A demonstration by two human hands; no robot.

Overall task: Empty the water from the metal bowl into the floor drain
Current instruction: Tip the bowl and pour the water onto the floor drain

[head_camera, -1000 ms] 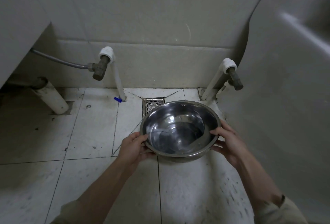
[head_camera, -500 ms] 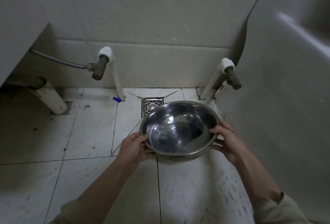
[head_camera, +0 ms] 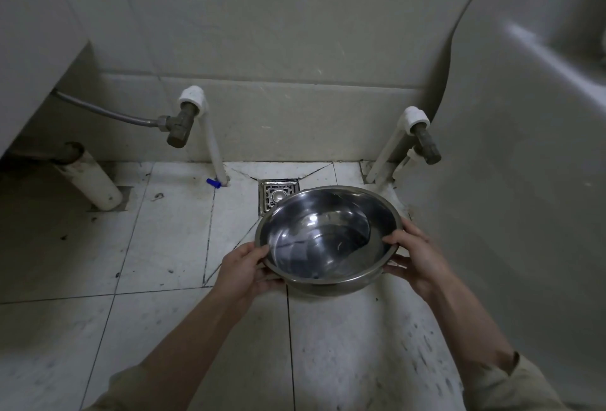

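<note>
A shiny metal bowl (head_camera: 328,237) hangs above the tiled floor, holding a shallow pool of water in its bottom. My left hand (head_camera: 244,271) grips its near-left rim, thumb over the edge. My right hand (head_camera: 416,258) grips the right rim the same way. The bowl sits roughly level. Just beyond its far-left rim lies the square metal floor drain (head_camera: 275,196), partly hidden by the bowl.
Two white pipes with brass valves (head_camera: 179,128) (head_camera: 424,142) rise from the floor by the back wall, left and right of the drain. A thick white pipe (head_camera: 90,181) slants at far left. A large grey fixture (head_camera: 524,181) fills the right side.
The bowl and both hands have stayed almost still, drifting slightly toward the drain; the water surface has shifted a little.
</note>
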